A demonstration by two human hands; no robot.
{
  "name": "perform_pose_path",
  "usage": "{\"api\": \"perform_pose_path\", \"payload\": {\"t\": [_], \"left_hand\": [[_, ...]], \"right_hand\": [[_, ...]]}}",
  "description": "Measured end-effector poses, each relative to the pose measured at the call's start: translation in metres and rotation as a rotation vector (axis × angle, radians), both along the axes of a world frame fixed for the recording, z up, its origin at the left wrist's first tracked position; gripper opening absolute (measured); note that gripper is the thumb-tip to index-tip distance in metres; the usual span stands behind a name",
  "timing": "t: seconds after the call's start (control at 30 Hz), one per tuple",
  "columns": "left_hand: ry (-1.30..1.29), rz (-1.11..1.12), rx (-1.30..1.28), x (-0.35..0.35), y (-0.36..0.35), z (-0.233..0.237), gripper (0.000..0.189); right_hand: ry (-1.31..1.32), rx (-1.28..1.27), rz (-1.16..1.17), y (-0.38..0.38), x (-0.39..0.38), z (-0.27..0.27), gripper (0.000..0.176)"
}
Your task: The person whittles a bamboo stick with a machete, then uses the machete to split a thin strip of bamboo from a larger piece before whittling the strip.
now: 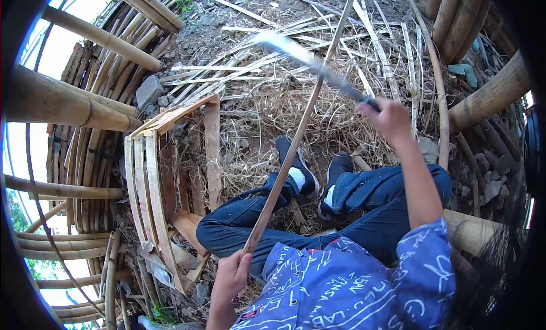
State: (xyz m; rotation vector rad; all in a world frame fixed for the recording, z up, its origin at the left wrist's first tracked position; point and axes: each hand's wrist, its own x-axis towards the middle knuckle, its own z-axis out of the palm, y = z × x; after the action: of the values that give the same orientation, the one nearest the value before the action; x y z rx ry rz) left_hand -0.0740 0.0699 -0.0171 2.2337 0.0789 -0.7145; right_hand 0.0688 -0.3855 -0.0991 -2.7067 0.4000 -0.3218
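Observation:
My left hand [231,275] is wrapped round the lower end of a long bamboo strip [281,179], which slants up and away past the top of the view. In my right hand [388,120] is the dark handle of a machete [290,48]. Its long blade points to the upper left, shining brightly and slightly blurred toward the tip. In this view the blade overlaps the upper part of the strip. Both hands are closed. The strip runs over my legs in blue jeans [369,193], between the two hands.
A slatted wooden crate [149,176] lies on the left. Thin shavings [273,111] cover the ground ahead, with pale split strips [239,68] beyond. Thick bamboo poles [62,99] frame both sides. A grey block [149,91] sits at upper left, stones [492,188] at right.

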Motion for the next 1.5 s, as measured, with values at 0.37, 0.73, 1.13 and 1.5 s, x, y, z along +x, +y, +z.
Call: {"api": "perform_pose_path", "payload": {"t": [0.37, 0.73, 1.13, 1.5], "left_hand": [[-0.008, 0.026, -0.155, 0.020, -0.026, -0.029, 0.030], [0.185, 0.129, -0.277, 0.008, -0.026, -0.009, 0.031], [0.236, -0.003, -0.170, 0.005, -0.015, -0.014, 0.031], [0.124, 0.071, -0.317, 0.042, -0.061, -0.055, 0.023]], "right_hand": [[0.017, 0.257, 0.286, 0.084, -0.044, 0.010, 0.061], [-0.099, -0.007, 0.361, 0.060, -0.014, 0.013, 0.065], [0.224, 0.214, -0.079, -0.013, -0.019, 0.002, 0.061], [0.182, 0.503, 0.451, 0.179, -0.094, -0.012, 0.064]]}}
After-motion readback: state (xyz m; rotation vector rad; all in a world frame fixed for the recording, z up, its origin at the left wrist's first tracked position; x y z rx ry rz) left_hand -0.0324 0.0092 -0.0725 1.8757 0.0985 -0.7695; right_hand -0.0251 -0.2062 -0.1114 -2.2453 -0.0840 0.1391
